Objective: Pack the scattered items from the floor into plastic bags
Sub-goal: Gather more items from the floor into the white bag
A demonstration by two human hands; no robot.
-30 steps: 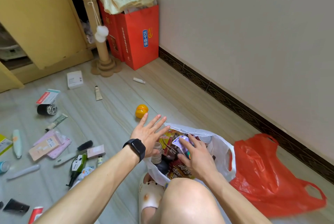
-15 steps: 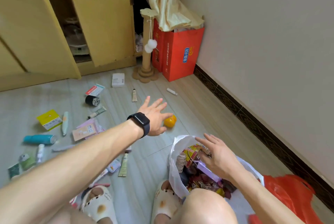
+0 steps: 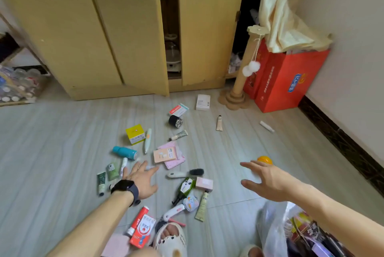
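Observation:
Small items lie scattered on the grey floor: a yellow box (image 3: 135, 134), a teal bottle (image 3: 124, 152), pink packets (image 3: 169, 155), a white brush (image 3: 185, 173), a green bottle (image 3: 184, 190), a pink box (image 3: 204, 183) and tubes. My left hand (image 3: 142, 180), with a black watch, hovers with spread fingers over the items near the pink packets and holds nothing. My right hand (image 3: 265, 180) reaches forward with straight fingers, just short of an orange ball (image 3: 264, 160). A clear plastic bag (image 3: 272, 229) with packed goods sits at the bottom right.
A yellow cabinet (image 3: 128, 40) with doors ajar lines the back. A cat scratching post (image 3: 241, 82) and red paper bags (image 3: 286, 82) stand in the right corner by the wall. My slippered foot (image 3: 172, 238) is at the bottom. A red toothpaste box (image 3: 143, 231) lies beside it.
The view swung left and away from the bag. My right hand left the bag and reached toward the orange ball. My left hand moved from the ball to above the scattered items.

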